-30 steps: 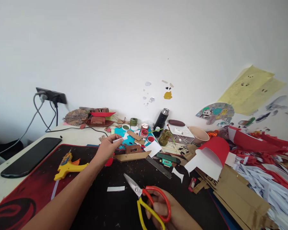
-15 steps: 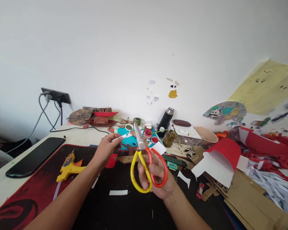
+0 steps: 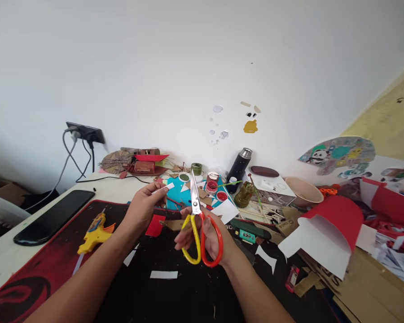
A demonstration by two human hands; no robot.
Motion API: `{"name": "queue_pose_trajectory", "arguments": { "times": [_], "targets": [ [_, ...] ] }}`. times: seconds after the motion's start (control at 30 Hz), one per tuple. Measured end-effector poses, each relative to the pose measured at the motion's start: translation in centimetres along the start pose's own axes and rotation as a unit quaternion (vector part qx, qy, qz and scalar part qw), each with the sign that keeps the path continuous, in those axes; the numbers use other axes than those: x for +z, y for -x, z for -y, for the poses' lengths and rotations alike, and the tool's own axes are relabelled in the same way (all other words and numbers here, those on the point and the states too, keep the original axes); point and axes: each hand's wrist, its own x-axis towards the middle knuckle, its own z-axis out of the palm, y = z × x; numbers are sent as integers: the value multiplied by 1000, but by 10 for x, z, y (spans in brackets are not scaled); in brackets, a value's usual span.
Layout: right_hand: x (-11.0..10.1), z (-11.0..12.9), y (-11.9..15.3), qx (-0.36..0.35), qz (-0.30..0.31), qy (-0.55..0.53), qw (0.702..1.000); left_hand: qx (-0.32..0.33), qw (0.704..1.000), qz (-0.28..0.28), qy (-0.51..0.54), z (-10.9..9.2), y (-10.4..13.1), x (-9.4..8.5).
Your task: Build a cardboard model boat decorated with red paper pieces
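Note:
My left hand [image 3: 149,201] pinches a small strip of white paper [image 3: 169,186] between thumb and fingers. In my right hand [image 3: 212,237] is a pair of scissors [image 3: 195,208], with one yellow and one red handle. Their blades point up and away from me and look closed together. The blades are beside the paper strip, to its right and apart from it. Below both hands, another white paper strip [image 3: 164,274] lies on the black mat [image 3: 155,300]. A red piece of card [image 3: 155,225] rests just under my left hand.
A yellow glue gun [image 3: 96,235] and a black phone [image 3: 55,217] lie at left. Paint pots [image 3: 221,196], a black flask [image 3: 239,165] and a jar [image 3: 244,194] stand at the back. Red-and-white curved paper [image 3: 336,224] and cardboard [image 3: 373,287] crowd the right.
The scissors have turned more upright and shifted slightly left, with the right hand's fingers loosened around the handles. The left hand still holds the paper strip. The camera view has swung a little left.

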Motion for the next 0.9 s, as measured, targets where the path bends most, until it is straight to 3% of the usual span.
{"name": "queue_pose_trajectory", "arguments": {
  "times": [0.27, 0.37, 0.47, 0.63, 0.8, 0.9],
  "targets": [
    [-12, 16, 10, -32, 4, 26, 999, -22, 999, 23, -10, -19, -3, 26],
    [-7, 12, 10, -3, -40, 98, 994, -18, 999, 33, -16, -25, -2, 38],
    [-4, 7, 8, -7, -107, 199, 974, -12, 999, 30, -18, -25, 4, 47],
    [-4, 5, 10, -33, -150, 305, 940, -19, 999, 32, -19, -16, 16, 51],
    [-2, 6, 12, -49, -150, 461, 873, -15, 997, 37, -68, -12, 19, 46],
    [-1, 5, 12, -51, -141, 498, 854, -29, 995, 35, -88, -13, 19, 45]
  ]
}}
